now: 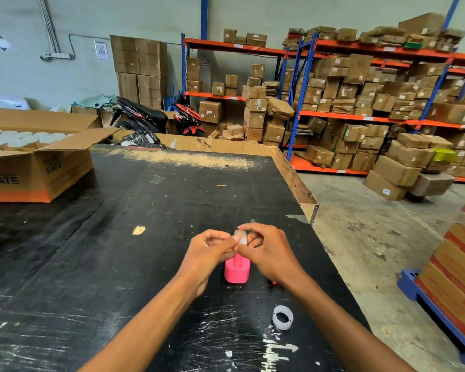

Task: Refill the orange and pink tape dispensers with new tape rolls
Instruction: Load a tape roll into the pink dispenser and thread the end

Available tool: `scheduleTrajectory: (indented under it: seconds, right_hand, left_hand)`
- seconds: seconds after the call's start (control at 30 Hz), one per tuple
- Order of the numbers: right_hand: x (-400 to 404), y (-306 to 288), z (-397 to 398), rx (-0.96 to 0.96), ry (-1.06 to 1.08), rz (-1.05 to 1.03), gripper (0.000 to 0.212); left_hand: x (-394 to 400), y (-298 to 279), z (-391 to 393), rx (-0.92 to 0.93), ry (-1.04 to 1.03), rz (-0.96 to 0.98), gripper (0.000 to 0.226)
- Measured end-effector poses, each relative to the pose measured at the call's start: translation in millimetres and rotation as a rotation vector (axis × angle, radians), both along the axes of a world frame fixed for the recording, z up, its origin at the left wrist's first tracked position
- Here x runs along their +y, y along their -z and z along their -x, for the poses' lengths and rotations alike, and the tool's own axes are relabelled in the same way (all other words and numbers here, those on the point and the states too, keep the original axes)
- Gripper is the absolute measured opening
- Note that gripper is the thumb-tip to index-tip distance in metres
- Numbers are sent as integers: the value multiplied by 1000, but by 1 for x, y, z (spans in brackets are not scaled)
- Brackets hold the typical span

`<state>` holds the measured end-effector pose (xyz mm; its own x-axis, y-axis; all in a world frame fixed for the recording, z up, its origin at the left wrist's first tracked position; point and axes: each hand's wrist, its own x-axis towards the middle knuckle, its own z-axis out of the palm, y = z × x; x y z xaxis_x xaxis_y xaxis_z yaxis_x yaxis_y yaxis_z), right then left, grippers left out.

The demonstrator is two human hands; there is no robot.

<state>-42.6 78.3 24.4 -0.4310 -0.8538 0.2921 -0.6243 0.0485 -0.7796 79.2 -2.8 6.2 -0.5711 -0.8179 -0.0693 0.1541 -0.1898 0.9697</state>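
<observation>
The pink tape dispenser [236, 272] stands on the black table [118, 264], partly hidden under my hands. My left hand [207, 253] and my right hand [269, 251] meet just above it, both pinching a small clear tape roll [240, 236] between the fingertips. An empty whitish tape core [282, 317] lies on the table nearer to me, right of centre. A small sliver of orange [273, 282] shows under my right wrist; I cannot tell whether it is the orange dispenser.
An open cardboard box [38, 167] with several white rolls sits at the table's left. The table's right edge [301, 189] drops to a concrete floor. Shelves of cartons [360, 103] fill the background, and stacked boxes on a blue pallet [454, 277] stand at right.
</observation>
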Motion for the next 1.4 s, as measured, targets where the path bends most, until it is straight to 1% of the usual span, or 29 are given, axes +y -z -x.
scheduleTrajectory:
  seconds: [0.07,0.1,0.17,0.23,0.27,0.3,0.4,0.47,0.53,0.63,0.73,0.8,0.87,0.97,1.1,1.3,1.4]
  right_hand:
    - [-5,0,9,-32,20,-24,33]
    - [-9,0,14,-44,35,-42,33]
    - [-15,3,22,-57,64,-84,33]
    - [-20,10,28,-62,73,-131,32]
    - [-24,14,31,-51,75,-156,30]
    - [-26,18,32,-30,77,-178,27]
    - [-32,28,33,24,74,-229,20]
    - [-36,31,33,56,73,-236,17]
    - [-41,32,33,65,54,-241,17]
    - [-45,36,32,101,41,-306,18]
    - [-46,41,33,124,33,-340,12]
    - [-46,44,35,103,25,-323,10]
    - [-47,45,38,59,18,-304,11]
    - [-48,48,38,-53,3,-294,10]
    - [-52,49,40,-156,-4,-283,13]
    - [-55,54,41,-136,-15,-276,15]
    - [-49,61,38,-150,-11,-200,15]
  left_hand:
    - [-7,5,5,-34,3,7,22]
    - [-13,12,7,-89,-12,51,24]
    - [-25,32,10,-270,-7,214,42]
    - [-29,47,10,-421,100,336,63]
    - [-31,54,10,-449,157,366,67]
    - [-31,58,9,-456,192,396,64]
    - [-31,64,7,-456,194,485,40]
    - [-30,64,6,-444,189,507,35]
    - [-31,68,5,-429,182,538,40]
    - [-34,75,6,-426,169,570,54]
    - [-37,81,7,-444,163,563,67]
    - [-38,82,7,-439,163,564,64]
    - [-39,84,8,-432,161,559,67]
    - [-40,88,9,-422,155,552,70]
    - [-40,88,10,-411,158,554,65]
    - [-42,90,10,-416,156,543,70]
    - [-40,88,10,-422,147,549,68]
